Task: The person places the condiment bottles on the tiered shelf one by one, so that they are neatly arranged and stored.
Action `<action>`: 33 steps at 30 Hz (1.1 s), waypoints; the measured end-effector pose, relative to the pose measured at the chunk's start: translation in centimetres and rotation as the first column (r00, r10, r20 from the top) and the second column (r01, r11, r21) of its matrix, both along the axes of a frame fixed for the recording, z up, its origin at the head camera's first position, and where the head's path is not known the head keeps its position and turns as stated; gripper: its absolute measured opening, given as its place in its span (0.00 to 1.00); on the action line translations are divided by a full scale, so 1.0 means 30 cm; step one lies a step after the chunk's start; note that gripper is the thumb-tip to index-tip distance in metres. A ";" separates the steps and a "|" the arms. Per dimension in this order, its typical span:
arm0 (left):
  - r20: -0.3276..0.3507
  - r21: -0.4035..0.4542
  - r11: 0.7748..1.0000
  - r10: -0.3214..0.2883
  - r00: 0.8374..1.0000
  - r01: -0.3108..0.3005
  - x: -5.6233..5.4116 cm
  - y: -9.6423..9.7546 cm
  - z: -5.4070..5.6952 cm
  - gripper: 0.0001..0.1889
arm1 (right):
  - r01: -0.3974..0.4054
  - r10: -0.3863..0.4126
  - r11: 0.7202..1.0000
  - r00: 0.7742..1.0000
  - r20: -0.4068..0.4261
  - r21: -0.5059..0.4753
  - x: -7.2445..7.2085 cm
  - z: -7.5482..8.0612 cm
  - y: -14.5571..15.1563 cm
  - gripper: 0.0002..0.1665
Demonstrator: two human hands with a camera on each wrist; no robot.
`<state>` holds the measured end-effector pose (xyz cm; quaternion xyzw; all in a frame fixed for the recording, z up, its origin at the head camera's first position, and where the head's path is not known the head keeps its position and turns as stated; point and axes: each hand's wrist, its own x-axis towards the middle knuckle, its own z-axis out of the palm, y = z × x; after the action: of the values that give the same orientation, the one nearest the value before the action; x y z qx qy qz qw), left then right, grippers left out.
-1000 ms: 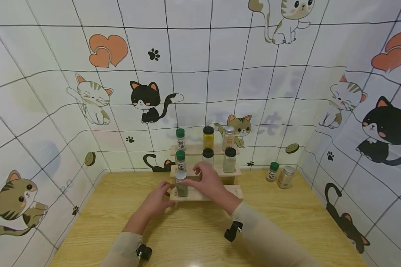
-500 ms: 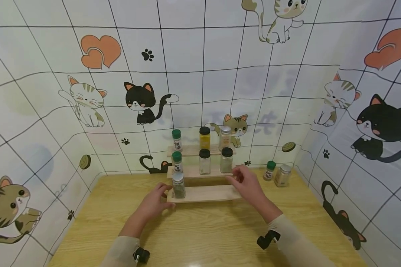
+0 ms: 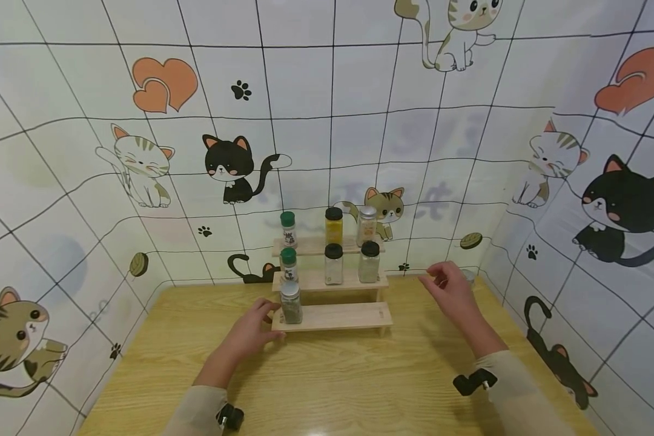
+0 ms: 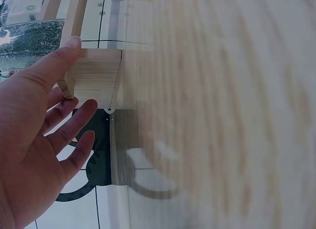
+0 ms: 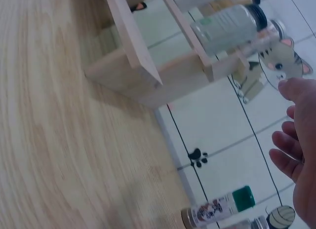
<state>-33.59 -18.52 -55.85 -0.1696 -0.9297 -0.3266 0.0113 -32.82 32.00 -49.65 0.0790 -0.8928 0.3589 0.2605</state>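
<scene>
A three-tier wooden spice rack [image 3: 332, 317] stands on the table. My left hand [image 3: 251, 332] holds the left end of its lowest tier; the left wrist view shows the thumb [image 4: 66, 54] on the tier's edge. Close by on that tier is a silver-lidded jar of dried herbs [image 3: 291, 306]. My right hand [image 3: 453, 290] is in the air right of the rack, fingers loosely bent, holding nothing. Beyond it stand a green-capped spice bottle [image 5: 212, 211] and a silver-lidded jar [image 3: 469, 276], mostly hidden by the hand in the head view.
The middle tier carries a green-capped bottle [image 3: 289, 263] and two black-lidded jars, one at its right end [image 3: 369, 265]. On top are another green-capped bottle [image 3: 288, 229], a yellow jar [image 3: 334, 226] and a silver-lidded jar [image 3: 367, 225]. Cat-print walls [image 3: 305, 91] enclose the table.
My right hand has gone from beside the herb jar to the rack's right end, then away to the right toward the loose jars. The left hand stays at the rack's left end.
</scene>
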 end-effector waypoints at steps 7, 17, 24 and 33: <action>0.010 0.002 1.000 0.004 1.000 -0.004 0.003 0.002 0.002 0.36 | 0.051 -0.052 0.999 0.998 0.033 0.018 -0.029 0.010 0.094 0.18; 0.005 -0.003 1.000 0.000 1.000 0.000 0.004 0.001 0.003 0.36 | 0.036 -0.044 0.996 0.993 0.105 0.084 -0.089 0.015 0.203 0.25; 0.017 -0.003 1.000 0.014 1.000 -0.014 0.003 0.004 0.007 0.36 | -0.026 -0.015 0.981 0.978 0.209 0.190 -0.152 0.034 0.230 0.29; 0.017 -0.001 1.000 0.012 1.000 -0.012 0.008 0.010 0.010 0.36 | -0.063 -0.059 0.947 0.931 0.361 0.316 -0.234 0.028 0.258 0.35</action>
<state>-33.34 -18.23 -55.55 -0.1611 -0.9311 -0.3273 0.0054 -39.86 39.73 -48.79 0.0533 -0.9720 0.2169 0.0729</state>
